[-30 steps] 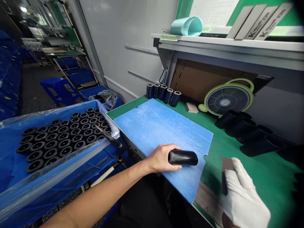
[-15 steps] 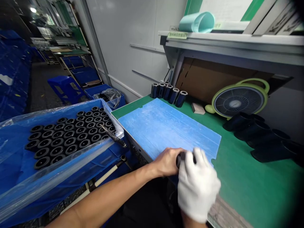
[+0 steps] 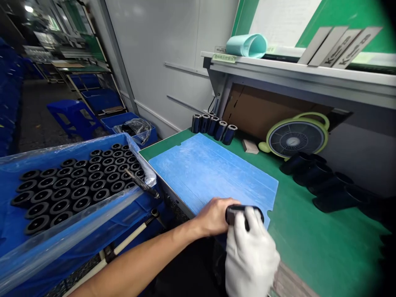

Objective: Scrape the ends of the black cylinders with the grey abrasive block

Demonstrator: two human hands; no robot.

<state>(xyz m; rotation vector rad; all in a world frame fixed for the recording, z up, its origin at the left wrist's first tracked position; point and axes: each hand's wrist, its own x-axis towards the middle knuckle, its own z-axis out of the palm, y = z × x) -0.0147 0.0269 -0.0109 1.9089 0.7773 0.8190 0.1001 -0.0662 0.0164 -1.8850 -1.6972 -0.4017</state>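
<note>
A glossy black cylinder [image 3: 244, 211] lies sideways on the blue mat [image 3: 210, 173], gripped by the bare left hand [image 3: 215, 216] and gloved right hand [image 3: 250, 251].

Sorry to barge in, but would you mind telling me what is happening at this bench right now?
A person holds a black cylinder over the near edge of a blue sheet on the green bench. The bare left hand grips one end, while the white-gloved right hand is wrapped over its top. To the left, a lined blue crate holds rows of similar black parts.
</note>
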